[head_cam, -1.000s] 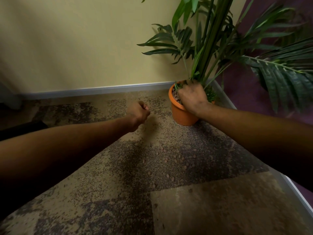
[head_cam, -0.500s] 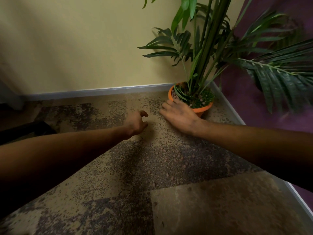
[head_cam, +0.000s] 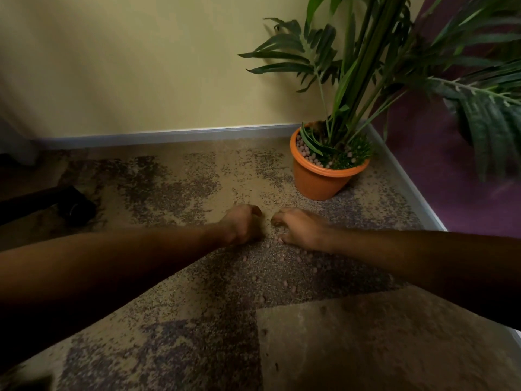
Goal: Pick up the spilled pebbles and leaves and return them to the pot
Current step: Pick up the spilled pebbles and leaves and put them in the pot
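Many small pinkish clay pebbles (head_cam: 285, 283) lie scattered on the mottled carpet (head_cam: 174, 320), mostly just behind and below the two hands and well short of the orange plastic pot (head_cam: 318, 182), which stands in the corner with its palm plant (head_cam: 366, 66). More pebbles of the same kind already sit inside the pot's rim around the stems, so part of the job looks done, but I judge a good share is left on the floor; no loose leaves can be made out on the carpet. Both hands rest low on the carpet, near each other. The left hand (head_cam: 241, 224) is curled into a loose fist, though whether it holds pebbles cannot be told; the right hand (head_cam: 300, 228) has its fingers (head_cam: 277, 218) bent down, raking at pebbles. No brand, label or writing is readable anywhere.
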Available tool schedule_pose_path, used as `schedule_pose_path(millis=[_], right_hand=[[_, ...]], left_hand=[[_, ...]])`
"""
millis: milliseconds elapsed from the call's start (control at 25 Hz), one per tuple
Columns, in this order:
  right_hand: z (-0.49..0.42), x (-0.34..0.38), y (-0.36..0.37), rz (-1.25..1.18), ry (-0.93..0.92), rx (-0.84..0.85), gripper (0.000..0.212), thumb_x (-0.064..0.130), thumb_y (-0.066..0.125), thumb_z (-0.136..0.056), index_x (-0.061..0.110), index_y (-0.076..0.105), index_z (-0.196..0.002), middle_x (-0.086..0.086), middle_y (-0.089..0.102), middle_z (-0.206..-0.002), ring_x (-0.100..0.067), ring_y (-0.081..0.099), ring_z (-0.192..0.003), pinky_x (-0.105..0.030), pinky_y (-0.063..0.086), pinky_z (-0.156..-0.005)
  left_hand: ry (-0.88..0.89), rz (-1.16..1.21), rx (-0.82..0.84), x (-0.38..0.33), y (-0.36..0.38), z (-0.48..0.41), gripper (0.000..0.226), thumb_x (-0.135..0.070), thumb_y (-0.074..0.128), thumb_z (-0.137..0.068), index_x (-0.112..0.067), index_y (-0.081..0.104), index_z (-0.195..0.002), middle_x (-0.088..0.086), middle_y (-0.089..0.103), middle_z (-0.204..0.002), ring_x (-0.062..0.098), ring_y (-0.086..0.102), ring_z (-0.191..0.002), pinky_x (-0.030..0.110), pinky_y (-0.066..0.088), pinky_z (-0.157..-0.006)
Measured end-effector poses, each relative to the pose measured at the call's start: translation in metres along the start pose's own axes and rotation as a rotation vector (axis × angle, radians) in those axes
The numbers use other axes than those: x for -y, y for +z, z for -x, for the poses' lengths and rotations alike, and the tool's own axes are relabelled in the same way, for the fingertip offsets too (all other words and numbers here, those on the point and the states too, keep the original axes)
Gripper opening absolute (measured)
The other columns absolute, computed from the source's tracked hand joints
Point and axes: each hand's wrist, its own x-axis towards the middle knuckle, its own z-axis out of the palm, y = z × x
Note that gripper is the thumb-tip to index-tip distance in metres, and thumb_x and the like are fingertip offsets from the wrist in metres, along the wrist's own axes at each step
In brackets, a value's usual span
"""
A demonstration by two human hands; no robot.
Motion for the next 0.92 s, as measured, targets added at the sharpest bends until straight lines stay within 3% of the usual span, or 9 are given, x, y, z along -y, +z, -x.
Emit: schedule_pose_path(millis=[80, 200, 280, 440, 560, 760, 920], right_hand=[[-0.004, -0.005, 0.007, -0.031, 0.017, 0.033, 0.053, 0.028, 0.077, -0.088, 0.024, 0.058, -0.137, -0.001, 0.060, -0.130, -0.021, 0.061, -0.116, -0.040, 0.055, -0.094], [-0.010, -0.011, 0.015, -0.060, 0.027, 0.090, 0.059, 0.024, 0.076, -0.088, 0.022, 0.055, -0.144, -0.004, 0.058, -0.137, -0.023, 0.058, -0.122, -0.037, 0.052, -0.100], [-0.012, -0.013, 0.019, -0.056, 0.014, 0.104, 0.056, 0.022, 0.075, -0.090, 0.021, 0.057, -0.143, -0.005, 0.057, -0.135, -0.023, 0.057, -0.121, -0.035, 0.051, -0.098], [-0.009, -0.013, 0.023, -0.046, -0.033, 0.071, 0.039, 0.015, 0.074, -0.090, 0.019, 0.066, -0.128, -0.005, 0.057, -0.123, -0.024, 0.059, -0.113, -0.039, 0.053, -0.094], [-0.006, -0.010, 0.024, -0.062, -0.069, 0.078, 0.033, 0.013, 0.071, -0.092, 0.021, 0.066, -0.124, -0.005, 0.056, -0.118, -0.025, 0.060, -0.109, -0.041, 0.054, -0.091], [-0.005, -0.002, 0.026, -0.084, -0.010, 0.062, 0.029, 0.009, 0.069, -0.089, 0.019, 0.065, -0.117, 0.001, 0.052, -0.108, -0.023, 0.060, -0.099, -0.040, 0.056, -0.084], [-0.003, -0.001, 0.024, -0.070, 0.060, 0.055, 0.030, 0.004, 0.066, -0.088, 0.017, 0.065, -0.115, -0.003, 0.055, -0.110, -0.024, 0.061, -0.096, -0.040, 0.057, -0.081]], left_hand=[[0.009, -0.071, 0.036, 0.001, 0.007, 0.000, 0.039, -0.018, 0.075, -0.093, -0.009, 0.068, -0.130, 0.009, 0.072, -0.127, 0.023, 0.068, -0.113, 0.027, 0.054, -0.093], [0.033, -0.202, 0.073, 0.003, 0.016, 0.000, 0.022, -0.019, 0.074, -0.093, -0.012, 0.072, -0.114, 0.007, 0.072, -0.117, 0.024, 0.069, -0.110, 0.027, 0.056, -0.087], [0.038, -0.236, 0.068, 0.003, 0.019, 0.000, 0.021, -0.019, 0.074, -0.094, -0.011, 0.072, -0.113, 0.008, 0.071, -0.117, 0.022, 0.066, -0.109, 0.032, 0.057, -0.090], [0.012, -0.135, 0.059, 0.002, 0.026, -0.006, 0.017, -0.008, 0.076, -0.090, -0.004, 0.075, -0.107, 0.013, 0.077, -0.104, 0.021, 0.072, -0.087, 0.024, 0.057, -0.070], [0.047, -0.118, 0.108, 0.000, 0.031, -0.005, 0.017, -0.003, 0.074, -0.090, 0.002, 0.074, -0.107, 0.019, 0.077, -0.102, 0.033, 0.075, -0.095, 0.037, 0.060, -0.081], [0.036, -0.120, 0.067, 0.003, 0.047, -0.006, 0.017, -0.009, 0.080, -0.086, -0.014, 0.070, -0.099, 0.003, 0.075, -0.092, 0.018, 0.073, -0.079, 0.019, 0.053, -0.060], [0.035, -0.099, 0.095, 0.002, 0.045, -0.012, 0.011, -0.007, 0.075, -0.091, -0.012, 0.069, -0.099, 0.005, 0.075, -0.093, 0.015, 0.072, -0.070, 0.021, 0.057, -0.055]])
